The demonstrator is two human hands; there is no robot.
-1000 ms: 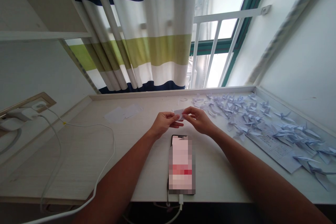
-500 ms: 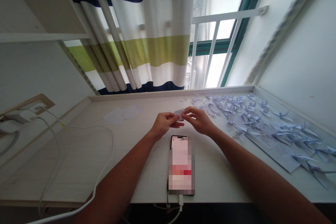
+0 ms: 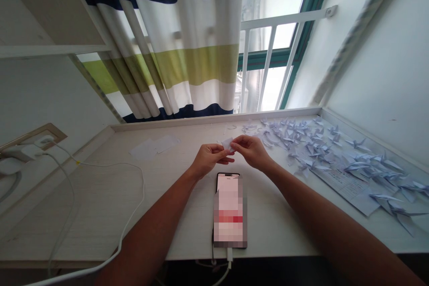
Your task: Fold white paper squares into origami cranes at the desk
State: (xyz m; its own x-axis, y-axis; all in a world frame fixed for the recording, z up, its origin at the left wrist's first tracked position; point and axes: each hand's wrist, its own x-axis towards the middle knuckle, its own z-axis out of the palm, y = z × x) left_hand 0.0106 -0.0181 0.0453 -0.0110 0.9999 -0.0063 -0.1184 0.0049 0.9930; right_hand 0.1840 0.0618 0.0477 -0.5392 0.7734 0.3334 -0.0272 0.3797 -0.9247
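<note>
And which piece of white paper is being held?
The small piece pinched between the left hand and right hand; the flat sheets and folded cranes lie unheld.

Can't make out the folds on the little white paper (image 3: 227,143), it's too tiny and the left fingers (image 3: 220,154) and right fingers (image 3: 240,141) cover its lower part. Phone (image 3: 229,208) screen is mostly pixelated, so good luck reading that. Printed sheet (image 3: 348,184): text's way too small, and folded paper birds (image 3: 295,136) hide some of it. They overlap so much I can't count them, and one pokes out past the right edge. Both forearms run off the bottom, same with the white cable (image 3: 100,266). Curtain (image 3: 201,62) is chopped at the top and blocks part of the window (image 3: 284,56). Under the table (image 3: 187,232) it's basically all black.
</note>
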